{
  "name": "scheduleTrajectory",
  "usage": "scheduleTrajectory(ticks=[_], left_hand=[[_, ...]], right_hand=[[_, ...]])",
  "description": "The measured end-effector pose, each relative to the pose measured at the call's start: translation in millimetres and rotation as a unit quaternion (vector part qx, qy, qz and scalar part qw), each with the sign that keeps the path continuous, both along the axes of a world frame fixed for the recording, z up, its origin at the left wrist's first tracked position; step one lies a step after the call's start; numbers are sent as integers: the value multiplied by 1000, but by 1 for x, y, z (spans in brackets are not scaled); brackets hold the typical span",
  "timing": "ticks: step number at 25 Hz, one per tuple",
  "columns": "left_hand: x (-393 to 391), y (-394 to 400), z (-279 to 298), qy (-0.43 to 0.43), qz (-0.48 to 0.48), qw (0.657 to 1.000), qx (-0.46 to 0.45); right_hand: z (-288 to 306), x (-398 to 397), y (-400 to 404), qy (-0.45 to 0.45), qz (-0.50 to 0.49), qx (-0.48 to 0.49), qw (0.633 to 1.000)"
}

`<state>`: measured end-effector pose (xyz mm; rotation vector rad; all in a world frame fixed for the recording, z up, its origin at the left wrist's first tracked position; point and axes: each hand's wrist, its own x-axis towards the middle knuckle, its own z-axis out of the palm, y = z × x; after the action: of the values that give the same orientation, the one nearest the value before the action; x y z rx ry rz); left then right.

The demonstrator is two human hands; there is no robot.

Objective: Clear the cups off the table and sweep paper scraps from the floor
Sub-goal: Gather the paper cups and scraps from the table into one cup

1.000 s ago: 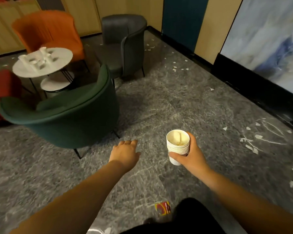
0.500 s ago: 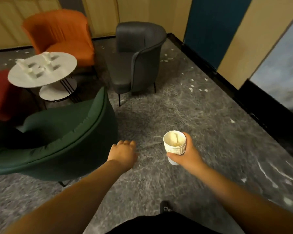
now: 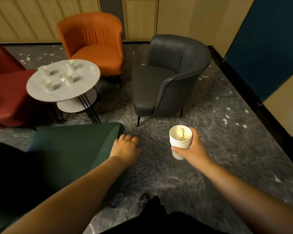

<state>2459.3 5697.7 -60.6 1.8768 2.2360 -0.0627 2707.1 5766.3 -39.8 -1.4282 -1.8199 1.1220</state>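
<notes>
Scrap-strewn floor (image 3: 210,132) is being crossed; stacked cups (image 3: 180,141) are being gripped by the right hand (image 3: 193,147), left hand (image 3: 125,147) relaxed, empty. Loose cups (image 3: 69,76) are waiting on the counter (image 3: 74,93) far ahead-left, probably to be collected next.

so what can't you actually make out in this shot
- Head view: whether the cups on the round table hold anything; too small and blurred.
- Exact count of the stacked cups in the right hand; rims blur together.
- Left hand fingertips; curled out of sight.
- Green chair: cut off by the frame's left edge.
</notes>
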Motion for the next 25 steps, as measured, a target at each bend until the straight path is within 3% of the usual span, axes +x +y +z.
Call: scheduleTrajectory(ticks=[9,16,20,25], left_hand=[[-121,201,2,6,49,998,-24],[-222,334,-17,-1,191,982,-12],[-282,366,-16,-24,299,954,-3],[-353,356,-26,-42,426,904,-5]], right_hand=[[16,-123,221,-10,40,12,999],[5,-256,421,-18,171,5,985],[5,-349,498,-43,256,-8,966],[-7,-467,535,-49,342,-26,938]])
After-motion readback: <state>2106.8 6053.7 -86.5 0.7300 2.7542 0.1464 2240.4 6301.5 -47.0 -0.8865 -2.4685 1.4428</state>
